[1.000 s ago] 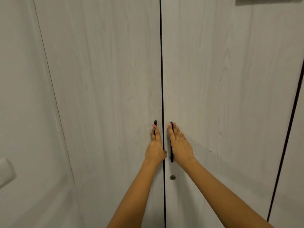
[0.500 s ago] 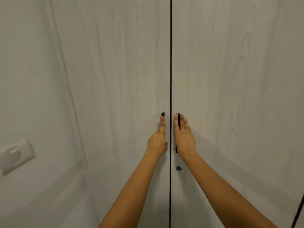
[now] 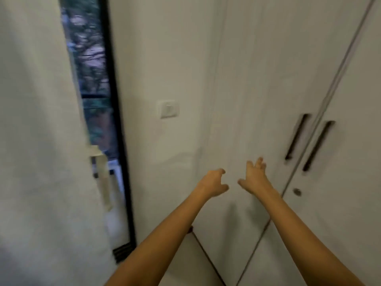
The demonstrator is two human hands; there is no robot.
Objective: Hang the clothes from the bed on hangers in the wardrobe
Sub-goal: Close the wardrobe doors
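Observation:
The white wardrobe (image 3: 257,79) stands with both doors closed, the seam between them running diagonally on the right. Two dark vertical handles flank that seam, the left handle (image 3: 296,137) and the right handle (image 3: 318,145). My left hand (image 3: 214,182) hovers in front of the left door with loosely curled fingers and holds nothing. Beside it, my right hand (image 3: 254,176) has its fingers spread and is also empty, down-left of the handles and apart from them. No clothes, bed or hangers are in view.
A small round lock (image 3: 297,191) sits below the handles. A white light switch (image 3: 168,109) is on the wall left of the wardrobe. Further left, a pale curtain (image 3: 37,120) partly covers a dark-framed window (image 3: 90,69).
Both hands have come off the door handles and now hang free left of them. The view has swung left, bringing the wall, window and curtain into sight.

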